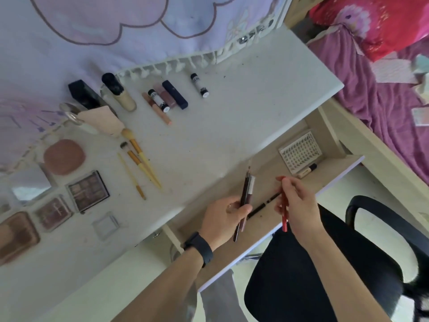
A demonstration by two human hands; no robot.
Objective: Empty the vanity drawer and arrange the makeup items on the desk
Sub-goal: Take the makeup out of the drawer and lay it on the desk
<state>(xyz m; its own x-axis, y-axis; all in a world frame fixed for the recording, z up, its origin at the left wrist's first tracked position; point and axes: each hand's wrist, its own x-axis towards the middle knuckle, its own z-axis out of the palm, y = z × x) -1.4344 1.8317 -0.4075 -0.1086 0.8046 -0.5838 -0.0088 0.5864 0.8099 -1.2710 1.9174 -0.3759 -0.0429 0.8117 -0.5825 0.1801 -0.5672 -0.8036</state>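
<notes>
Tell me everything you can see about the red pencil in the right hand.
The red pencil is a slim, straight stick, red along its whole visible length, with a smooth, possibly lacquered finish. The right hand pinches it near its upper end between thumb and fingers, so it hangs nearly upright, lower end toward the chair. It is held above the open drawer, touching nothing but the hand. Its tip is too blurred to tell whether it is capped or sharpened.

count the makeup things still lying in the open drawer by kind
white sticker sheet with rows of small dots: 1
beige tube with dark cap: 1
thin black pencil: 1
total: 3
</notes>
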